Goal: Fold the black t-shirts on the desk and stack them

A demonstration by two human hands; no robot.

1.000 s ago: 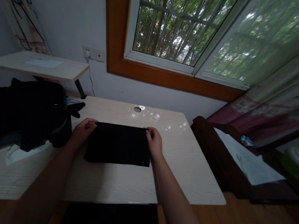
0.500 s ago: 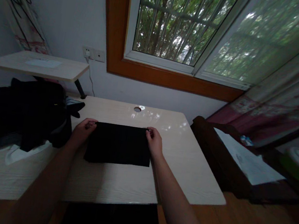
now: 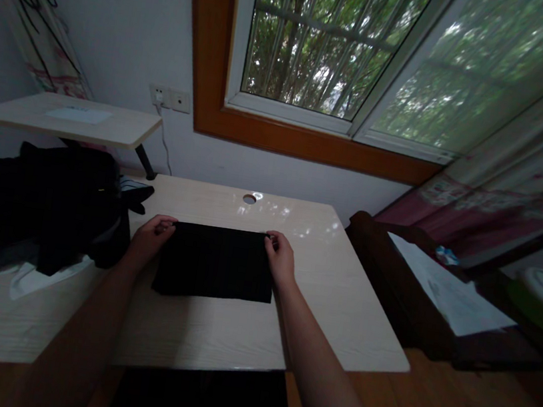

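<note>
While we look down at the pale counter (image 3: 338, 307), we see a black cloth (image 3: 217, 263), which lies flat on it in the shape of a rectangle, near the middle. Its longer sides run from left to right, and how many layers it has, we cannot tell.

Our left hand (image 3: 154, 235) is almost closed, and it pinches the far left corner of the cloth between the thumb and the fingers. Our right hand (image 3: 281, 256) is closed in a similar manner at the far right corner, where the fingertips are also gripping the edge. Both forearms come over the near edge of the counter, one on each side of the cloth.

To the left, well apart from the cloth, we find a pile of dark clothes (image 3: 56, 207), with something white (image 3: 46, 281) under its near side. Partly above this pile stands a raised shelf (image 3: 123, 131), on which a white sheet (image 3: 82, 114) is lying. Beyond the cloth, we notice a round hole (image 3: 250, 199) close to the far edge of the counter. Behind, in the wall, there is a window (image 3: 312, 54) with a brown frame.
</note>
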